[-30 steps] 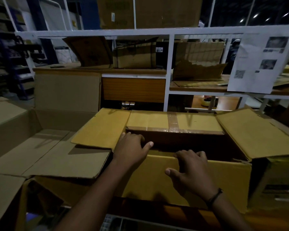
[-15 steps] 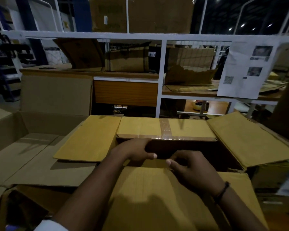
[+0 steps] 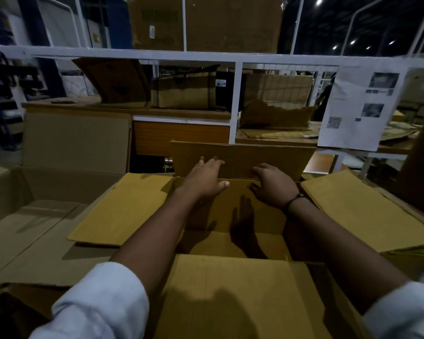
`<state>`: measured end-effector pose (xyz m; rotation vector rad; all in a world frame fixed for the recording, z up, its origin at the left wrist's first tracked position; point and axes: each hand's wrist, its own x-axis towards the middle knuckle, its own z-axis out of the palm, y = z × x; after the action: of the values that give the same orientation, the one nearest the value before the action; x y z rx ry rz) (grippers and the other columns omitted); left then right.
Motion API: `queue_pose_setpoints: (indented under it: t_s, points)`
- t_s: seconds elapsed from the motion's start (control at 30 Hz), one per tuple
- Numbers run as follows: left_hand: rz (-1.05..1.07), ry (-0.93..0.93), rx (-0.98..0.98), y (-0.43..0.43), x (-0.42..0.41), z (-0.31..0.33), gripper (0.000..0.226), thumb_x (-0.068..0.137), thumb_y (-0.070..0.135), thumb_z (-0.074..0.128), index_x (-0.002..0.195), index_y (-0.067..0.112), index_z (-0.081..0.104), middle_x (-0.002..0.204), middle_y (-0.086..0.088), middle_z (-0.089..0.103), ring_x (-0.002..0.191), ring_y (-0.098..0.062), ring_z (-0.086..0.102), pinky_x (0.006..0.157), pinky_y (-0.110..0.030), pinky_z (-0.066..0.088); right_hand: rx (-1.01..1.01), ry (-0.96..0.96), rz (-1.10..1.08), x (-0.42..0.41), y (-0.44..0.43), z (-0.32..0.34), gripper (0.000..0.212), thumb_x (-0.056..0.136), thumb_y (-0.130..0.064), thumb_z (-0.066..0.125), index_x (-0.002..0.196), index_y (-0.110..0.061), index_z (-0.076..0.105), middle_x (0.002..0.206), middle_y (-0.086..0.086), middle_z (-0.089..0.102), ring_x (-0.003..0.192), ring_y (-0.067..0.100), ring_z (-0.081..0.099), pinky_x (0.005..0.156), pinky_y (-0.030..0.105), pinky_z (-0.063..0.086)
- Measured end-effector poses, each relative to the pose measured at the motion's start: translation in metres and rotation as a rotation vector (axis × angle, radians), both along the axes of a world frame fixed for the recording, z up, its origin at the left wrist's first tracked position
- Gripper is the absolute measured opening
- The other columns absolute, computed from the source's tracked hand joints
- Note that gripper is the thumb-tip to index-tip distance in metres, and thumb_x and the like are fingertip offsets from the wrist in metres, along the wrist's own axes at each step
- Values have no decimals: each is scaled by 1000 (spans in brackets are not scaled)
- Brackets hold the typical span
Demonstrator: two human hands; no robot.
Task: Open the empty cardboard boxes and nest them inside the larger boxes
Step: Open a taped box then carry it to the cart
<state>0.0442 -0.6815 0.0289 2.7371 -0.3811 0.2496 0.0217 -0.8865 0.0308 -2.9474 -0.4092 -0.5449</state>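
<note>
The left hand [image 3: 203,177] and right hand [image 3: 272,184] rest against the box's [image 3: 206,244] far flap [image 3: 242,155]. Left of them lies a side flap [image 3: 123,209], seemingly over a larger box [image 3: 34,216]; right, another flap [image 3: 367,211]; behind, a shelf [image 3: 181,113].

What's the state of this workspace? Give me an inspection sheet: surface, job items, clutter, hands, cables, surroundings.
Surface: hidden under the cardboard.
Job's things: yellow box open, far flap upright, side flaps spread; larger box open at its left.
Clutter: torn cardboard behind.
Hands: left hand and right hand both press the far flap.
Cables: nothing seen.
Surroundings: white shelf frame, stored boxes, printed sheet hanging; dim light.
</note>
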Motion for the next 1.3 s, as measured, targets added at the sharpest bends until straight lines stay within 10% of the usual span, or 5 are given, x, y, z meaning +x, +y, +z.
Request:
queue_pose_setpoints:
  t_s: [0.67,1.3]
  points:
    - [5,41,355,-3,72,-85,86,104,39,54,164,18,-4,172,-9,-10,157,-37,-6,128,-50,2,-150,24,15,114,16,-74,33,97,-18,58,130,-19,56,133,4,53,122,26,51,97,44,53]
    - [63,-73,371,-8,81,-97,78,104,41,51,164,25,4,168,-12,18,154,-38,13,127,-54,7,-205,-114,3,124,19,-87,27,101,-16,49,126,-15,60,126,8,58,120,25,52,103,39,44]
